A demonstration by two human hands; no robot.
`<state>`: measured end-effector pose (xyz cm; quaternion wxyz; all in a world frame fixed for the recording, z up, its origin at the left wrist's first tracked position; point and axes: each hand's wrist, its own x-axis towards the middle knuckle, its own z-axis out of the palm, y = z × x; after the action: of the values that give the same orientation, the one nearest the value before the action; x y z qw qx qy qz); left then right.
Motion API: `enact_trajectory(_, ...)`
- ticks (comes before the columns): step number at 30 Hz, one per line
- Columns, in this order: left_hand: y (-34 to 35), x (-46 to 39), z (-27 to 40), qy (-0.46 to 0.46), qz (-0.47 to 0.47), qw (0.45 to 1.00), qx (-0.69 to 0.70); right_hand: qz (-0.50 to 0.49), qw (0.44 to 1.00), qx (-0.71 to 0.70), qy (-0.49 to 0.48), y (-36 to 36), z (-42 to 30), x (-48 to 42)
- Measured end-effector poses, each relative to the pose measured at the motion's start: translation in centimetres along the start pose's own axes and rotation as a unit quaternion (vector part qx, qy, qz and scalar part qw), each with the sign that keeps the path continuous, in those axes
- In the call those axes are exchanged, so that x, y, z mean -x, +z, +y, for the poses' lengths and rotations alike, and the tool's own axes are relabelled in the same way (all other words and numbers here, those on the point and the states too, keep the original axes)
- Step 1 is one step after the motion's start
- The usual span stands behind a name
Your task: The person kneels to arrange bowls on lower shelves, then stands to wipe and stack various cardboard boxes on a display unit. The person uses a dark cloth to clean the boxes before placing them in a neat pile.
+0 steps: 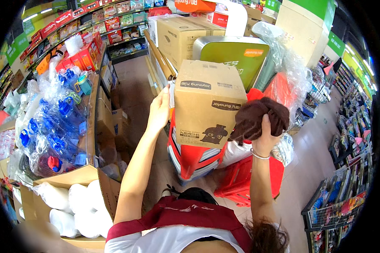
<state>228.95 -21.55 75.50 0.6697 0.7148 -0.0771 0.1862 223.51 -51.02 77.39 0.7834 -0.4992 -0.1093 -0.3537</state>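
Note:
A brown cardboard juicer box [209, 104] bearing the Joyoung name stands before me, above a red and white stand. My left hand [160, 107] is raised at the box's left side, fingers pointing up; whether it touches the box or holds anything there cannot be told. In my right hand [267, 129] is a bunched dark brown cloth [256, 118], pressed near or against the box's right side. A larger cardboard carton [180, 36] and a green display panel [231, 60] with rounded corners stand behind the box.
On the left, a wooden table [93, 117] holds plastic-wrapped bottles with blue caps. An open carton [109, 196] of white wrapped rolls sits at lower left. A red plastic crate [237, 180] lies below my right arm. Wire-basket racks [332, 215] line the right side.

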Motion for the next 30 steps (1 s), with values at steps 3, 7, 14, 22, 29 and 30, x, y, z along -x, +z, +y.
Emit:
enact_trajectory(3,1.7,-1.1,1.6,0.040,0.009,0.998,-0.053,-0.071,0.959,0.254,-0.105,1.6,2.5,-0.8)
enact_trajectory(7,1.3,-1.8,0.9,0.054,0.016,0.996,-0.072,-0.281,0.700,0.510,-0.413,5.5,3.1,-2.0)
enact_trajectory(14,1.0,-2.4,1.4,0.007,-0.012,0.999,-0.048,-0.592,0.533,0.437,-0.418,-1.7,10.5,2.6)
enact_trajectory(22,-0.5,-3.2,2.8,-0.060,-0.080,0.992,-0.076,-0.424,0.701,0.406,-0.405,9.5,6.5,1.4)
enact_trajectory(29,-0.8,-3.0,4.0,-0.054,-0.096,0.990,-0.083,-0.607,0.727,0.227,0.228,2.2,12.2,7.2)
enact_trajectory(30,-0.5,-3.0,3.8,-0.047,-0.101,0.990,-0.088,-0.604,0.732,0.221,0.224,-1.6,14.0,7.7)
